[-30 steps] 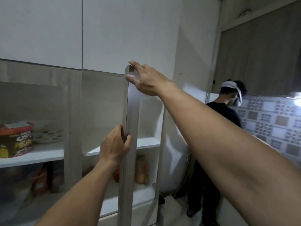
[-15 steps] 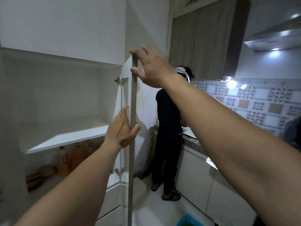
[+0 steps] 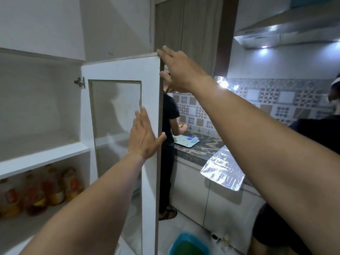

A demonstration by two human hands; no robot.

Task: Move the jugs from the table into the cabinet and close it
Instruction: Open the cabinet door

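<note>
The white cabinet door (image 3: 150, 100) with a glass pane stands swung out wide, its inner face toward me. My right hand (image 3: 181, 70) grips the door's top outer corner, fingers over the edge. My left hand (image 3: 144, 137) lies flat against the door's inner frame, thumb hooked around the free edge, fingers straight. The cabinet (image 3: 46, 153) is open; its upper shelf is bare. Several yellow jugs (image 3: 55, 188) with red and yellow labels stand on the lower shelf at the left, blurred.
A person in black (image 3: 168, 144) stands behind the door at a dark stone counter (image 3: 198, 150) with a light tray. A foil-covered board (image 3: 223, 170) overhangs the counter. A blue tub (image 3: 189, 244) sits on the floor. Another person is at the right edge.
The door has swung further open, from edge-on to showing its inner face. My left hand went from gripping the edge to lying flat on the frame. My view turned right.
</note>
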